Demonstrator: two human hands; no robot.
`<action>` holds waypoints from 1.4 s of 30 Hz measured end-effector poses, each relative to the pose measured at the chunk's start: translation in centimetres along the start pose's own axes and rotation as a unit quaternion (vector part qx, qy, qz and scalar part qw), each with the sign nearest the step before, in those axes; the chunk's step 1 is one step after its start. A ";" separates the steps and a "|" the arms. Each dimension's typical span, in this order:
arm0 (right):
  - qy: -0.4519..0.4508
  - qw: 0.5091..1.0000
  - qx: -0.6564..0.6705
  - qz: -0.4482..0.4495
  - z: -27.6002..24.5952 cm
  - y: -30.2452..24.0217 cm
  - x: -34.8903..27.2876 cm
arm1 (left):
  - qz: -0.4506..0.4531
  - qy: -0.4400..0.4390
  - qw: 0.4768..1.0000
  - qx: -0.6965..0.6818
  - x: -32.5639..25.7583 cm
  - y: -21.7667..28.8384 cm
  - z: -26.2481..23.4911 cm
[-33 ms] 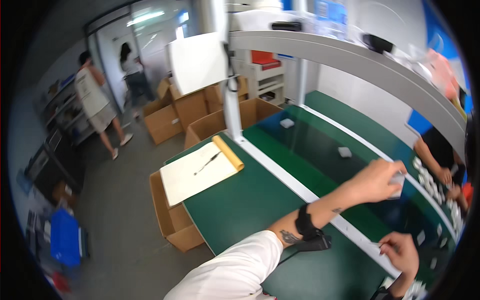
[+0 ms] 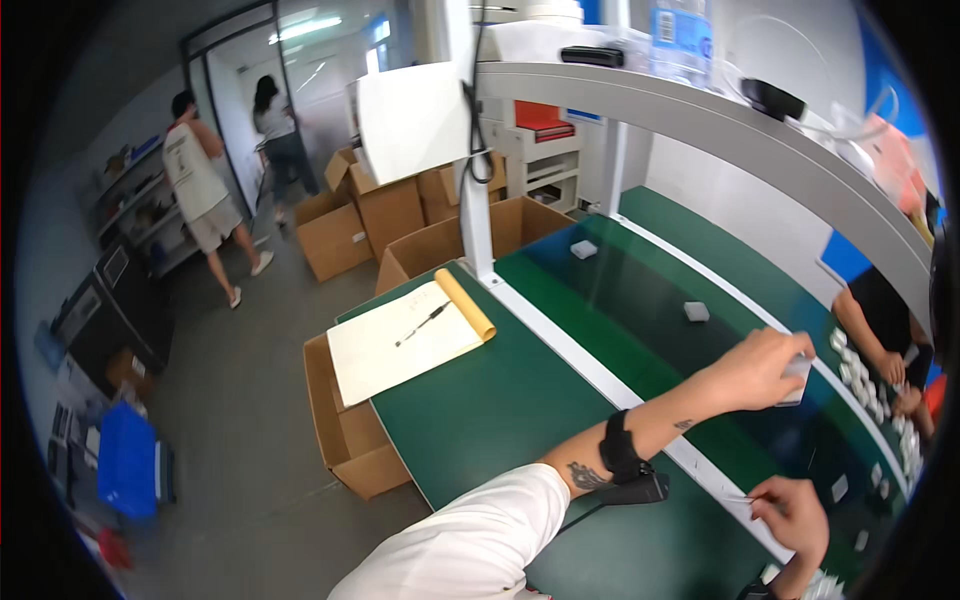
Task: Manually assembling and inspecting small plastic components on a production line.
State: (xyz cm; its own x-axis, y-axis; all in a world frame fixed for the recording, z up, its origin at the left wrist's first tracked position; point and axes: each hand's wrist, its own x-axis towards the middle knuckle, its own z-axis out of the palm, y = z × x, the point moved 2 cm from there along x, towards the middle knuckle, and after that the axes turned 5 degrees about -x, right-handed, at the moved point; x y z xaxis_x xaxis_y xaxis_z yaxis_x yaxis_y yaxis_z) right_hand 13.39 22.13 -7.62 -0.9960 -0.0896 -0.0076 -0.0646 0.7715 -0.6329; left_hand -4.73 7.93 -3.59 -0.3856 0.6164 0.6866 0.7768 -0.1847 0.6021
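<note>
My left hand (image 2: 758,372) reaches over the dark green belt, its fingers closed round a small whitish block-like piece (image 2: 793,386). Much of that piece is hidden by the fingers. Nearer to me, my right hand (image 2: 797,518) pinches a thin, pointed tool (image 2: 738,499) that looks like tweezers, above the pale metal rail (image 2: 640,425). Two similar whitish pieces lie farther up the belt, a nearer one (image 2: 696,312) and a farther one (image 2: 583,249). Several small light pieces (image 2: 839,488) lie on the belt to the right of my right hand.
A notepad (image 2: 395,350) with a black pen (image 2: 422,325) lies at the green table's left end. Cardboard boxes (image 2: 375,478) stand beside and behind it. Overhead runs a grey shelf beam (image 2: 720,100). Across the belt, a co-worker's hands (image 2: 893,372) are near many white pieces (image 2: 862,378).
The whole view has shifted slightly. My right hand has moved a little left with its thin tool. My left hand keeps its hold on the whitish piece.
</note>
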 end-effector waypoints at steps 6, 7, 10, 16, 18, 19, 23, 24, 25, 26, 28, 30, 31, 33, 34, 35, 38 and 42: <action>-0.142 0.982 -0.119 -0.028 4.8 0.9 4.5 | -0.015 -0.060 0.996 0.061 -0.1 -3.1 -0.7; -0.140 0.983 -0.119 -0.031 5.0 1.1 4.7 | -0.030 -0.084 0.994 0.068 0.5 -3.0 -0.9; -0.144 0.985 -0.076 -0.054 6.3 0.7 6.8 | -0.066 -0.090 0.987 0.112 0.3 -4.5 -3.1; -0.031 0.988 -0.131 -0.080 4.4 3.0 7.9 | -0.084 -0.033 0.980 0.180 0.9 -5.3 -5.2; -0.020 0.986 -0.152 -0.063 3.1 4.6 9.9 | -0.097 -0.008 0.985 0.143 0.8 -4.1 -6.2; 0.005 0.993 -0.117 0.018 2.4 5.0 10.6 | -0.107 0.007 0.988 0.114 0.9 -3.3 -6.4; 0.204 0.959 -0.152 0.127 1.2 11.1 16.7 | -0.099 0.051 0.991 0.070 0.8 -0.4 -6.4; 0.233 0.946 -0.152 0.168 1.4 11.8 18.3 | -0.097 0.050 0.991 0.073 0.8 -0.1 -6.3; 0.235 0.945 -0.152 0.167 2.5 12.2 19.7 | -0.095 0.050 0.991 0.074 0.7 0.2 -6.2; 0.263 0.924 -0.190 0.200 3.7 12.4 21.3 | -0.082 0.056 0.993 0.064 0.5 0.5 -6.3; 0.296 0.900 -0.225 0.227 4.6 10.6 23.4 | -0.067 0.063 0.994 0.054 0.2 0.7 -6.8; 0.215 0.903 -0.274 0.252 5.0 10.0 23.8 | -0.071 0.063 0.995 0.042 0.3 0.9 -6.7; 0.215 0.901 -0.277 0.255 4.8 10.9 23.9 | -0.079 0.060 0.995 0.024 0.4 1.0 -6.5; 0.278 0.940 -0.155 0.118 4.2 12.4 24.0 | -0.066 0.057 0.996 0.026 0.8 1.1 -6.5; 0.275 0.942 -0.156 0.117 4.1 10.6 23.6 | -0.065 0.060 0.995 0.045 0.7 1.0 -6.9; 0.282 0.953 -0.076 0.075 3.8 9.0 22.6 | -0.063 0.062 0.994 0.063 0.5 0.9 -7.1; 0.337 0.941 0.004 -0.014 1.5 2.7 16.9 | -0.002 0.075 0.994 0.076 0.3 0.6 -6.9; 0.438 0.892 -0.009 -0.111 -1.5 -1.6 7.7 | 0.062 -0.027 0.996 0.055 0.3 1.9 -5.1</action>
State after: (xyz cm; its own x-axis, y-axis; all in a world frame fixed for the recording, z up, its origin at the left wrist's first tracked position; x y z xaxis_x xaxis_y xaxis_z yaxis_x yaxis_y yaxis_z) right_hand 5.74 21.16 -5.52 -0.6253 0.2788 0.7289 -0.2601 0.8061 -0.5315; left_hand -5.94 3.89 -0.13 -0.2584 0.6344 0.7286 0.8676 -0.1794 0.4639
